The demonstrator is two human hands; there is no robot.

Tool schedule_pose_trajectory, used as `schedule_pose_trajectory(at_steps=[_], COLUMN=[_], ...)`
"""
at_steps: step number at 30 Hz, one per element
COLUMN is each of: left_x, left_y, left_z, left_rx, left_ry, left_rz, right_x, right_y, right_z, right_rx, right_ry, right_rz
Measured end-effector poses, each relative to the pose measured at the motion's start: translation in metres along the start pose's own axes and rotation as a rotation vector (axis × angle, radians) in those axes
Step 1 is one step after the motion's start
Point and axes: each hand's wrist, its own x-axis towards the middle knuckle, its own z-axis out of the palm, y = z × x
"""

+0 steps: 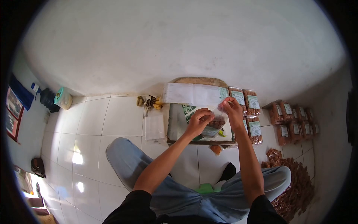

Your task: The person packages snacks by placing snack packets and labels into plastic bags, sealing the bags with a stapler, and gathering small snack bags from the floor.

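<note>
Over a low table, both hands pinch the open-looking top of a clear plastic bag. My left hand is closed on its left side and my right hand on its right side, higher up. Brown contents show low in the bag, partly behind my left fingers; their exact kind is not clear. Just beyond my hands lies a stack of flat clear bags. Beside my right hand stand filled, labelled packs of brown pieces.
More filled packs are stacked against the right wall. A heap of small brown packets lies by my right knee. Bananas and a clear plastic sheet or bag rest on the floor left of the table. A tub stands farther left.
</note>
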Motion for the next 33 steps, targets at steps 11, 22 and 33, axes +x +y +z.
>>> schedule_pose_trajectory(at_steps=[11, 22, 33], left_x=[0.001, 0.002, 0.002], left_y=[-0.002, -0.01, -0.005], left_z=[-0.001, -0.002, -0.001], left_rx=[0.157, 0.151, 0.116], left_ry=[0.014, 0.022, 0.007], left_rz=[0.122, 0.134, 0.09], right_x=[0.024, -0.021, -0.004], right_y=[-0.003, 0.006, 0.013], right_z=[0.009, -0.008, -0.01], right_rx=[-0.855, -0.524, -0.443], right_ry=[-0.068, 0.188, 0.177], right_rz=[0.305, -0.031, 0.273])
